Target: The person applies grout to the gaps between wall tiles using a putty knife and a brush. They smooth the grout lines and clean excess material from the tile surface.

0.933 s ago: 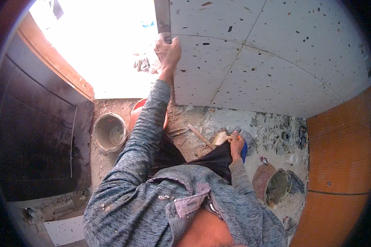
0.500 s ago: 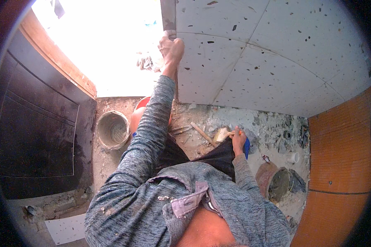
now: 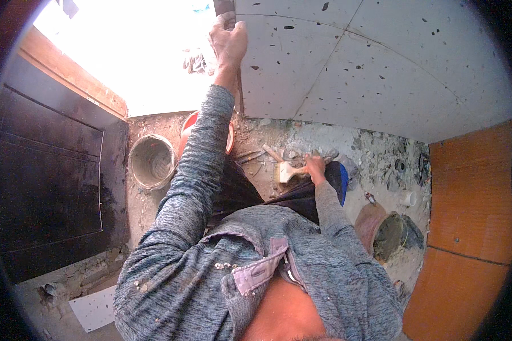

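Observation:
High up in the view, my left hand (image 3: 227,48) has its fingers curled round the narrow edge strip (image 3: 224,5) of the tiled wall, beside the bright doorway. Some of its fingertips are hidden behind that edge. Down by my right knee, my right hand (image 3: 315,166) is closed on the handle of a wide flat brush (image 3: 288,172). The pale bristles point left over the dirty floor. The white wall tiles (image 3: 301,62) with dark chips rise in front of me.
A mortar-crusted bucket (image 3: 153,162) and an orange bucket (image 3: 189,122) stand left of my legs. Hand tools (image 3: 250,157) lie amid rubble ahead. Another dirty bucket (image 3: 388,236) and a white cup (image 3: 408,198) are at right. A dark door (image 3: 51,170) and a brown wooden panel (image 3: 466,199) flank me.
My right hand has moved slightly left and forward, and the brush now shows more fully, off my leg. The view has shifted a little. My left hand keeps its hold on the edge.

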### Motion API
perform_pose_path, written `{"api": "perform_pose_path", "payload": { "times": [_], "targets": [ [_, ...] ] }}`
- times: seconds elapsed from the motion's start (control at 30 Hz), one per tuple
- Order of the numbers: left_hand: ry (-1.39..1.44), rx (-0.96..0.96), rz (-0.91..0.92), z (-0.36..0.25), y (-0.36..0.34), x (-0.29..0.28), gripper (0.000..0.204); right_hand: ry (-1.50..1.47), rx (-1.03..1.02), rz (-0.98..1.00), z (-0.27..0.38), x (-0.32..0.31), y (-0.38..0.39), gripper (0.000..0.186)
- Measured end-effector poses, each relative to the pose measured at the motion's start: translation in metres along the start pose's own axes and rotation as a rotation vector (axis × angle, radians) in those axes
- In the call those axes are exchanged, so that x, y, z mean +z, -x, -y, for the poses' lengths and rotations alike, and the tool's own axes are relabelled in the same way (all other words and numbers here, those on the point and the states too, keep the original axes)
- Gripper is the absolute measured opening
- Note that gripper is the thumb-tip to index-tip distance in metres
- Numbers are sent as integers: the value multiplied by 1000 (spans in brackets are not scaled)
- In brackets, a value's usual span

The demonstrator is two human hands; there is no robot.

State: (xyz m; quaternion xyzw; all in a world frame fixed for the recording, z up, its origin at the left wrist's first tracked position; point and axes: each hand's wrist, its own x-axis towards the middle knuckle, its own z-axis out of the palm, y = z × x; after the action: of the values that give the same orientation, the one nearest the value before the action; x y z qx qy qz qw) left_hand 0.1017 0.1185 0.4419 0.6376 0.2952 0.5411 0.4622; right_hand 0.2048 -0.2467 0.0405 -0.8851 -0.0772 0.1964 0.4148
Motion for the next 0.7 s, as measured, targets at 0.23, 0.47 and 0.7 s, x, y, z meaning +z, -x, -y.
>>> {"api": "perform_pose_path", "payload": {
  "times": [0.23, 0.47, 0.7],
  "targets": [
    [-46, -105, -26, 12, -8, -8, 44, 312, -457, -144, 165, -54, -30, 43],
    [-222, -71, -38, 17, -27, -4, 43, -303, -832, -389, 383, -122, -20, 27],
    [-140, -86, -22, -2, -8, -5, 41, -301, -830, -374, 410, -117, -22, 26]
  ]
}}
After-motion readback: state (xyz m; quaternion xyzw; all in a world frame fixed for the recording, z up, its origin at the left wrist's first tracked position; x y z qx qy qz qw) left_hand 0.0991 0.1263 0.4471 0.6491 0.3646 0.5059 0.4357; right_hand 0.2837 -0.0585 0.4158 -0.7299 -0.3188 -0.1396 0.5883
